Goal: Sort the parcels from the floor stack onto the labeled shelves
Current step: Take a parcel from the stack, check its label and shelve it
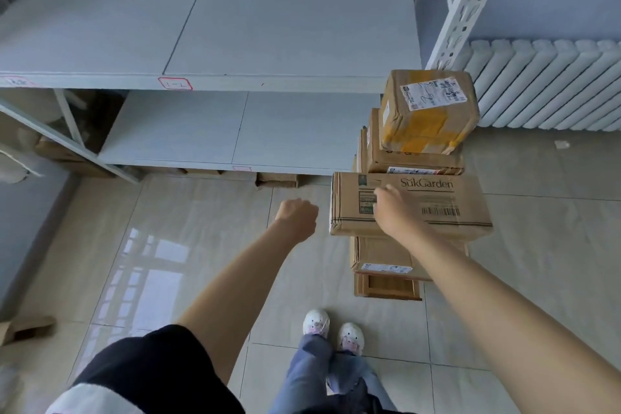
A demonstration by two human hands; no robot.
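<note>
The person wears a short dark sleeve (144,366) on the left arm, with a white panel of the garment (90,402) below it. Both forearms are bare, as are the left hand (297,217) and right hand (391,208). Blue jeans (312,376) cover the legs, ending at white shoes (332,333) with pink markings on the toes.

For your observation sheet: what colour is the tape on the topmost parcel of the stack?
Yellow tape on the brown top parcel, clearest in the head view.
</note>
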